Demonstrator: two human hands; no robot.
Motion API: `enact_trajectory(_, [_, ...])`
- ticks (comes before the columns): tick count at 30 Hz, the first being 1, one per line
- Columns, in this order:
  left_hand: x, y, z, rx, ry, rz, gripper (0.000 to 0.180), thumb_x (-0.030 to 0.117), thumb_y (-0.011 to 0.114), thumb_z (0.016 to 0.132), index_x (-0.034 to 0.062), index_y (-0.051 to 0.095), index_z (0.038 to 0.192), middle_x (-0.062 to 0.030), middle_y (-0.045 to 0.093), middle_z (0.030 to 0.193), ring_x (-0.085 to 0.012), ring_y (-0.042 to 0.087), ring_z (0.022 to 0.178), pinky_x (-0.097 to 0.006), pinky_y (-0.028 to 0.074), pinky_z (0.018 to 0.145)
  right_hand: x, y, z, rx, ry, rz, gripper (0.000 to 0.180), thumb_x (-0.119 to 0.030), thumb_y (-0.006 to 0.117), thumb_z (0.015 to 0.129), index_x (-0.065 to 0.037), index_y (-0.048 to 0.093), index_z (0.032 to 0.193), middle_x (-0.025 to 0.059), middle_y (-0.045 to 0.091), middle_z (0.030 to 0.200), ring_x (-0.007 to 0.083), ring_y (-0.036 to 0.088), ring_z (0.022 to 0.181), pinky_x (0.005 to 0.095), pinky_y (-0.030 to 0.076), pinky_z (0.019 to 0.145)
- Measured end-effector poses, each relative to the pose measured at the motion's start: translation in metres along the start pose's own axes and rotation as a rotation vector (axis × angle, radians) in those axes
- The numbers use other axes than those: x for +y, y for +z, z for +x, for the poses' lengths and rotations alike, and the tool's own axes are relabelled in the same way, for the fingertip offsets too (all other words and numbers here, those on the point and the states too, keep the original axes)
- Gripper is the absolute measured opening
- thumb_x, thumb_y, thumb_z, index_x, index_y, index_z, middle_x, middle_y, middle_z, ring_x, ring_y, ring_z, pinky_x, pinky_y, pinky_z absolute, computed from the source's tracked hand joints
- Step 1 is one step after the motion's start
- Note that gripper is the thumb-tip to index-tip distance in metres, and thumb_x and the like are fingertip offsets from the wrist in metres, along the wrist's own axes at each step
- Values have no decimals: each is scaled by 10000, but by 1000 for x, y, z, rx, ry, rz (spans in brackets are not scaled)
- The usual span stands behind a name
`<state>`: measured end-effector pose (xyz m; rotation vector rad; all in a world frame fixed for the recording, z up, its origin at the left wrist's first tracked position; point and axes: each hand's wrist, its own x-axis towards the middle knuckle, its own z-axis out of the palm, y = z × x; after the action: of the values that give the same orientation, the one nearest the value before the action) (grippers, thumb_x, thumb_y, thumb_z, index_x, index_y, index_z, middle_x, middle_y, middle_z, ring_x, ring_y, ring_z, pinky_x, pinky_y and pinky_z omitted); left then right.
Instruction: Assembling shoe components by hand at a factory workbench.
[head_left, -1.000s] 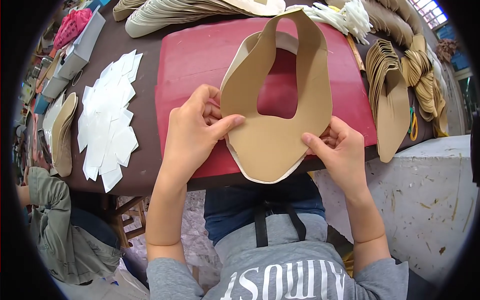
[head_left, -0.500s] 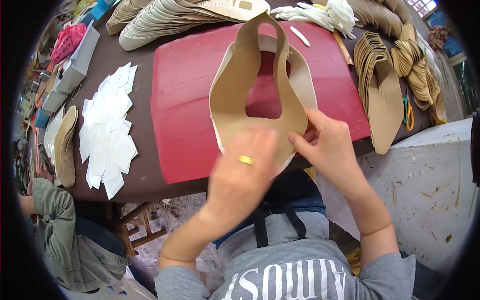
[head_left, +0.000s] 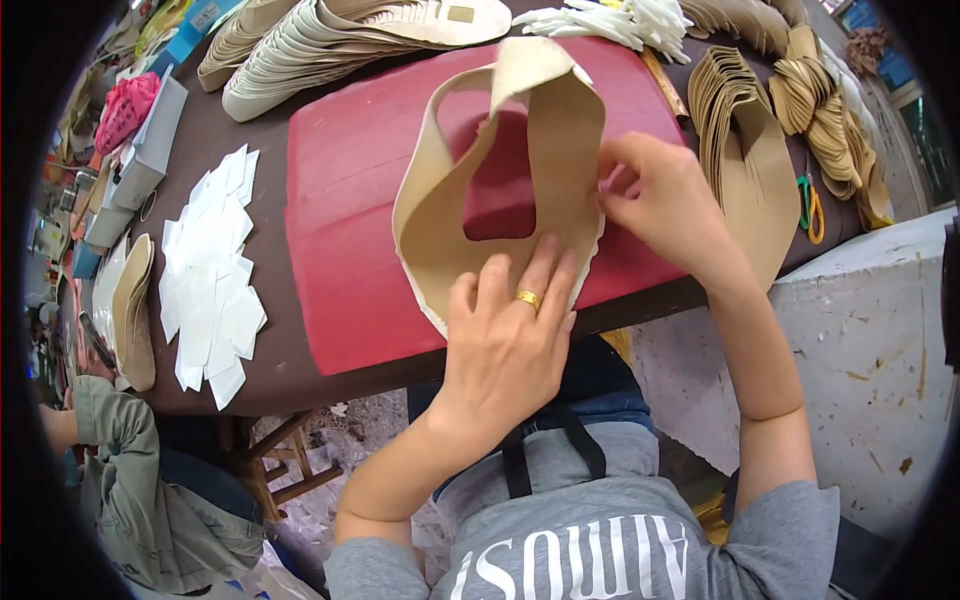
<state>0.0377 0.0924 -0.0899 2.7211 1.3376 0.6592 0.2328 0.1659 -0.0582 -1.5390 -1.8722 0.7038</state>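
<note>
Our left hand's grip (head_left: pixel 508 335) lies wide on the tan shoe upper (head_left: pixel 566 160) at six o'clock; whether our right hand (head_left: pixel 662 192) pinches its three-o'clock edge, we cannot tell.

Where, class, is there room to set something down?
Bare: the red mat left of the tan piece, and the dark table between mat and white sheets. Crowded: the far edge, with pale stack and white strips; the right, with tan stack and scissors.

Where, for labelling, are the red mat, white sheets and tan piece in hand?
Red mat (head_left: pixel 340 200): head view, bare left part.
White sheets (head_left: pixel 213 272): head view, pile's middle.
Tan piece (head_left: pixel 567 155): head view, right side.
</note>
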Motion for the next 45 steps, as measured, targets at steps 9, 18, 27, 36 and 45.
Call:
enact_trajectory(9, [8, 17, 33, -44, -122, 26, 475, 231, 615, 809, 64, 565, 1251, -73, 589, 1262, -263, 515, 957, -338, 438, 761, 20, -9, 28, -71, 25, -62, 130, 31, 629, 714, 48, 655, 840, 103, 660, 710, 201, 581, 586, 311, 488, 595])
enact_trajectory(18, [14, 30, 20, 70, -24, 59, 440, 211, 611, 826, 53, 567, 1234, -99, 587, 1260, -292, 516, 835, -356, 474, 671, 25, -19, 35, -47, -310, -210, 144, 53, 632, 715, 30, 632, 857, 56, 632, 691, 143, 492, 552, 277, 425, 546])
enact_trajectory(27, [18, 48, 56, 94, -158, 189, 498, 148, 604, 798, -64, 518, 1241, -184, 564, 1224, -303, 533, 914, -335, 476, 684, -3, -6, 28, 51, -771, -403, 107, -8, 642, 703, 38, 604, 792, 100, 608, 658, 227, 478, 520, 318, 443, 548])
enact_trajectory(36, [26, 47, 37, 119, -79, 375, 456, 133, 582, 798, -73, 549, 1204, -171, 600, 1101, -268, 518, 817, -303, 443, 616, 41, -14, 34, 90, -423, -486, 98, -41, 620, 709, 29, 604, 776, 140, 599, 652, 269, 537, 535, 349, 455, 565])
enact_trajectory(45, [15, 58, 70, -13, -200, 329, 369, 108, 567, 788, -58, 593, 1117, -172, 630, 971, -250, 513, 780, -308, 435, 647, 27, -2, 28, 184, -626, -610, 81, 4, 594, 714, 37, 643, 769, 184, 655, 726, 313, 638, 619, 393, 502, 596])
